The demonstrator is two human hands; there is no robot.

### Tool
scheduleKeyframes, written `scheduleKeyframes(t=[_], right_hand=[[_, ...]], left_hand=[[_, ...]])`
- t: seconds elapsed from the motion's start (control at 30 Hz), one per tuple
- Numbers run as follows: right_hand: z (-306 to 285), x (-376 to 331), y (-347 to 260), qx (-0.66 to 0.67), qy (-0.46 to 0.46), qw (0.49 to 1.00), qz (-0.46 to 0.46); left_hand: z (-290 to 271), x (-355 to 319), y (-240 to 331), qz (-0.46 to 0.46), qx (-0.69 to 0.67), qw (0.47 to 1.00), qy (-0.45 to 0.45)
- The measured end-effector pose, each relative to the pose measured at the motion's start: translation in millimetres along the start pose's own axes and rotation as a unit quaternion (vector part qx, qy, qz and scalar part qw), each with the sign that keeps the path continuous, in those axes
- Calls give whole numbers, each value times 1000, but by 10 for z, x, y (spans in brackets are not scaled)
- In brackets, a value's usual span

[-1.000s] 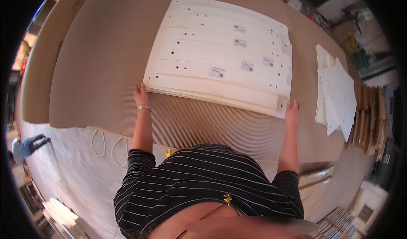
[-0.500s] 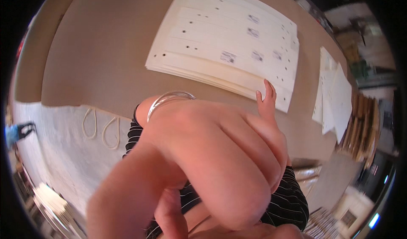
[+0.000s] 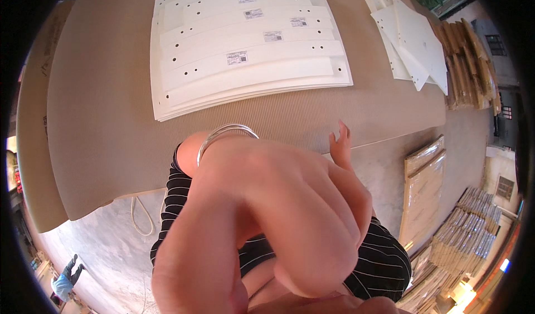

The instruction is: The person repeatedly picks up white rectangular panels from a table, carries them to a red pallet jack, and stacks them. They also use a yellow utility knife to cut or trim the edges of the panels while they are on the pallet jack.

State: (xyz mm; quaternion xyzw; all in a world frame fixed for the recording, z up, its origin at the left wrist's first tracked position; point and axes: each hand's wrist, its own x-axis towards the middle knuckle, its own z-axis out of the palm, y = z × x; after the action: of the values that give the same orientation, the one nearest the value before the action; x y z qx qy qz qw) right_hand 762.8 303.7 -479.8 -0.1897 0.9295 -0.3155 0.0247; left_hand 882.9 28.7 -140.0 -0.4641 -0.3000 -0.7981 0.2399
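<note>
Very near the camera, my left hand (image 3: 262,202) fills the lower middle, bangles (image 3: 228,130) round its wrist. Its fingers are curled towards me; their tips are hidden, and I cannot see what they grip. Beyond it, much smaller, my right hand (image 3: 341,144) is raised near the table's front edge, fingers apart and holding nothing. Farther off lies a stack of white panels (image 3: 251,74) with small holes and printed labels. Neither hand touches it.
Ribbed brown cardboard (image 3: 106,119) covers the table. More white panels (image 3: 409,41) overlap at its right. Wrapped flat packs (image 3: 426,188) stand on the floor, with stacked packs (image 3: 468,230) beyond. A cord loop (image 3: 142,216) hangs at the front edge. Another person (image 3: 67,280) is at lower left.
My view has turned, so the panel stack sits farther left and higher, and more floor shows at the right. My left hand stays close to the camera; my right hand stays raised with fingers apart.
</note>
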Motion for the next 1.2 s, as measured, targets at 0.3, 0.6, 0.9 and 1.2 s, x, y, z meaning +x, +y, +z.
scheduleKeyframes(t=[0.3,0.6,0.9,1.2], right_hand=[[247,1019,-1038,3,-27,975,-220],[787,2536,-2049,-203,-198,834,-474],[979,2812,-2010,-231,-265,833,-428],[890,2830,-2004,-203,-306,817,-445]], left_hand=[[-643,-71,15,30,18,989,-143],[-2110,-1555,-11,-411,749,489,176],[-2856,-2064,-357,-426,839,332,64],[-3284,-1821,-534,-501,806,314,38]])
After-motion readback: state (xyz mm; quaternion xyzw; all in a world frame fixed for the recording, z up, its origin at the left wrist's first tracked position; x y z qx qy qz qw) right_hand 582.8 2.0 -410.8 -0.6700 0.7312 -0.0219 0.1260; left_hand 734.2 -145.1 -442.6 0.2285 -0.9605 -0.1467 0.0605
